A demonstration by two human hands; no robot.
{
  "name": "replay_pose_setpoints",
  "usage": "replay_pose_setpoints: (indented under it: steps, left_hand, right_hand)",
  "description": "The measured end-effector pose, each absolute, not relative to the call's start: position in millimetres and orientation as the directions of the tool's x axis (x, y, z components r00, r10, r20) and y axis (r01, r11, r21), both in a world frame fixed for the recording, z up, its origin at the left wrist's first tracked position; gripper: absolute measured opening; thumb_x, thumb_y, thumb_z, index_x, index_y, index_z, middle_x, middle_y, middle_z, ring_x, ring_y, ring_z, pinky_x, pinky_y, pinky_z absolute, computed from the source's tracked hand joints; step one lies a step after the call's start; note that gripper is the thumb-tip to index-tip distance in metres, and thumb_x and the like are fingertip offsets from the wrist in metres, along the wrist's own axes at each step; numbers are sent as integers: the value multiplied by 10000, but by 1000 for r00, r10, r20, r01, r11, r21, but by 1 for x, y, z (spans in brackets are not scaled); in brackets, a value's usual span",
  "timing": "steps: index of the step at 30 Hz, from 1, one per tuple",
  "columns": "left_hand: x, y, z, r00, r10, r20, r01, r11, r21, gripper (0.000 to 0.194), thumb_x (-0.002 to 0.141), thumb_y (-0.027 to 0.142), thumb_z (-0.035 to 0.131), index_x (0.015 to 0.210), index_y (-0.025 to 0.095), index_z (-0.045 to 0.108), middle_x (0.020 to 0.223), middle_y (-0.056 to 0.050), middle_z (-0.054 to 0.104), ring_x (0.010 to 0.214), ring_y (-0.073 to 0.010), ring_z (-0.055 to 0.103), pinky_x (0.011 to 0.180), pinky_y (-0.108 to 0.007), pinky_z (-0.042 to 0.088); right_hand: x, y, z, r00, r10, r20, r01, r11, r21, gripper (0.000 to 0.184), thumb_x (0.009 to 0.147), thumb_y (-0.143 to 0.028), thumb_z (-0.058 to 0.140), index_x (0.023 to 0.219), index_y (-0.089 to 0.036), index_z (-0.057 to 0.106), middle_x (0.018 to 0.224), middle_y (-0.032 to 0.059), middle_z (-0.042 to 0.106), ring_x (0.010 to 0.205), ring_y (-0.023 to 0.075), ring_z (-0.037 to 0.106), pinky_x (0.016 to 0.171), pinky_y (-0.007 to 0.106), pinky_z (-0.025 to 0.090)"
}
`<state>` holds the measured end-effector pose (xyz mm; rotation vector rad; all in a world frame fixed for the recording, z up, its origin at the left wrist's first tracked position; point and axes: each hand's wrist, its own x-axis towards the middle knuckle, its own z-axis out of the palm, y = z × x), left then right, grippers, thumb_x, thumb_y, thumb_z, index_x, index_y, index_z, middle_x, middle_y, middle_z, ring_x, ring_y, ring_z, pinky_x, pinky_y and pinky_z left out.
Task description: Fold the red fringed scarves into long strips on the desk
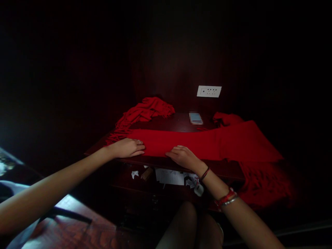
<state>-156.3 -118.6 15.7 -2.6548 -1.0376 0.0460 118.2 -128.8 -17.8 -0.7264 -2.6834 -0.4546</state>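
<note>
A long red scarf [207, 145] lies in a flat folded band along the front of a dark table, with fringes at its left end and more fringe hanging over the right side. My left hand [128, 147] rests flat on the band's left part, fingers stretched out and a ring on one finger. Farther right, my right hand [183, 156] lies on the band's near edge, its fingers pointing left and resting on the cloth. Neither hand lifts the scarf. Crumpled red fabric [153, 109] is heaped at the back left.
A phone-like flat object [195, 118], blurred out, lies behind the band. On the wall is a white socket panel [209, 91]. Below the tabletop [178, 126], an open shelf holds papers [169, 176], a small brown block [147, 174] and a white item [199, 189].
</note>
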Motion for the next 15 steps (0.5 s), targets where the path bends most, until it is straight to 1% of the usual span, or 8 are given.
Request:
replay_pose_setpoints:
  steps: [3,6,8,12,15]
  left_hand:
    - [-159,-118,17,759,651,3,622,-725,-295,280,830,289,306,968,208,536,936,-56,559,783,-148,536,683,-230,420]
    - [-163,-117,17,757,653,1,628,-727,-279,263,796,221,356,1003,219,518,986,-56,541,800,-149,536,686,-229,418]
    - [-164,-117,18,746,666,17,645,-715,-269,269,790,215,359,1011,226,513,985,-57,543,796,-151,541,677,-232,419]
    - [-162,-121,20,733,680,-6,654,-707,-268,261,780,292,392,1002,235,517,928,-46,565,743,-150,550,655,-230,420]
    - [-160,-123,22,729,683,-40,637,-699,-326,287,785,212,354,1026,238,508,904,-47,573,715,-149,553,635,-235,417]
  right_hand:
    - [119,-130,-16,-808,413,420,527,826,202,224,816,-182,383,966,-205,548,744,24,565,711,119,478,693,245,334]
    - [120,-130,-15,-798,392,458,513,840,174,239,820,-181,370,980,-205,545,749,28,563,727,118,477,709,245,330]
    - [121,-130,-15,-790,385,477,509,846,159,241,821,-182,364,975,-204,548,740,29,561,726,118,476,708,246,328]
    - [121,-130,-16,-786,392,478,513,845,152,239,822,-185,356,959,-202,552,716,23,557,707,117,475,689,241,328]
    - [120,-131,-16,-798,401,451,509,848,146,233,821,-184,356,930,-199,561,707,21,559,689,114,474,664,233,328]
